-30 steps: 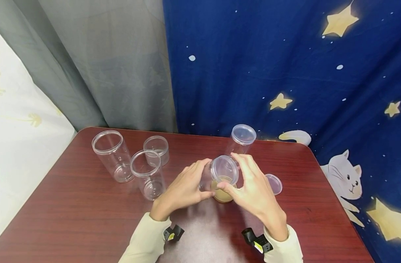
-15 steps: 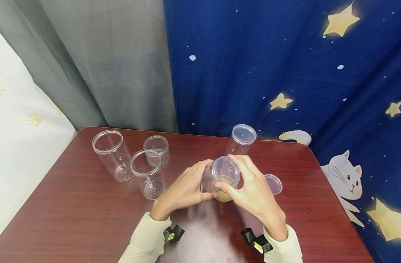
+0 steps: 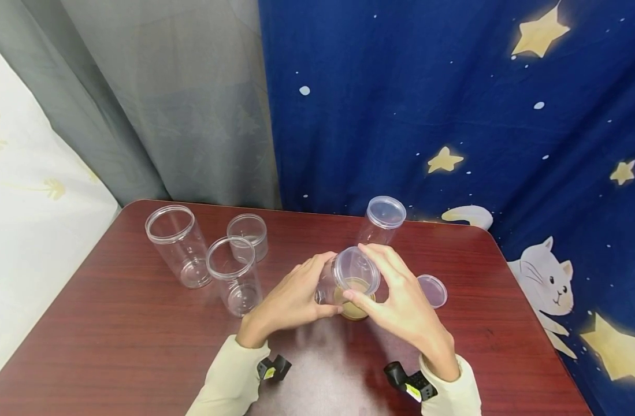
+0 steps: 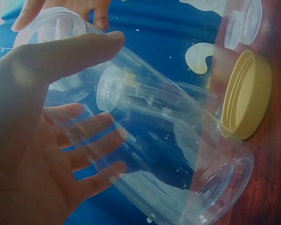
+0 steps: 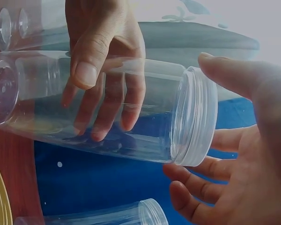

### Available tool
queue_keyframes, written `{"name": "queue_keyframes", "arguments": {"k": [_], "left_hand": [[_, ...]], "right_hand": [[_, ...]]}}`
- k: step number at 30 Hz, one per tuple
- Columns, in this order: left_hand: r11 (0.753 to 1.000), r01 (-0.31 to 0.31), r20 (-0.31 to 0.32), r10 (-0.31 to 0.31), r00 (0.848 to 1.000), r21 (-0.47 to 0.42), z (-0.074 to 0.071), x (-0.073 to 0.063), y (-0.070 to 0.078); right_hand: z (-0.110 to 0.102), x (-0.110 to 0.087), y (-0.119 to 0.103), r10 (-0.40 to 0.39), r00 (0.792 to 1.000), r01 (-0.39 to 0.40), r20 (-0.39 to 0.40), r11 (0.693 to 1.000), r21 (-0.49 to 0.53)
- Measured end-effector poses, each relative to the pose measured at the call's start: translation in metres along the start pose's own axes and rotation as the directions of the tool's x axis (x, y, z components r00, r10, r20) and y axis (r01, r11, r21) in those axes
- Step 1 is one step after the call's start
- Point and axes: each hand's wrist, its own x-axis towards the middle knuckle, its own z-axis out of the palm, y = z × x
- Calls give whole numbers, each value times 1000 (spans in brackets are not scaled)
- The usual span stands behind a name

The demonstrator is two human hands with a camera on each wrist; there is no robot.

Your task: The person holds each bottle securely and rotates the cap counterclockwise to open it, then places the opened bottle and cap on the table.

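My left hand (image 3: 292, 293) grips the body of a tall clear plastic jar (image 4: 154, 131), thumb on one side and fingers round the other. The jar leans, with its top end toward my right hand (image 3: 404, 303). A translucent screw lid (image 5: 199, 117) covers that end. My right hand holds this lid by its edge, the thumb on one side and fingertips on the opposite side. Just beyond and below the jar, a gold lid (image 4: 253, 93) lies on the table with its threaded inside facing up; the held jar partly hides it in the head view.
Two tall lidless jars (image 3: 179, 254) (image 3: 236, 283) and a short clear jar (image 3: 248, 240) stand on the left of the brown table (image 3: 114, 335). Behind my right hand stands a lidded jar (image 3: 385, 214). A loose translucent lid (image 3: 433, 290) lies to its right. Curtains (image 3: 348, 115) hang behind the table.
My right fingers have shifted slightly left around the lid's edge, and the lid has moved a little. My left hand keeps its grip on the jar in nearly the same place.
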Motion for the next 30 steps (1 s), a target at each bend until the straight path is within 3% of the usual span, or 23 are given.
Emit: {"name": "queue_keyframes", "arguments": {"k": [30], "left_hand": [[998,25,52,-22,998,-50,-3,-2,3]], "right_hand": [[-8,-1,0,-59,988,37,143,988,152]]}}
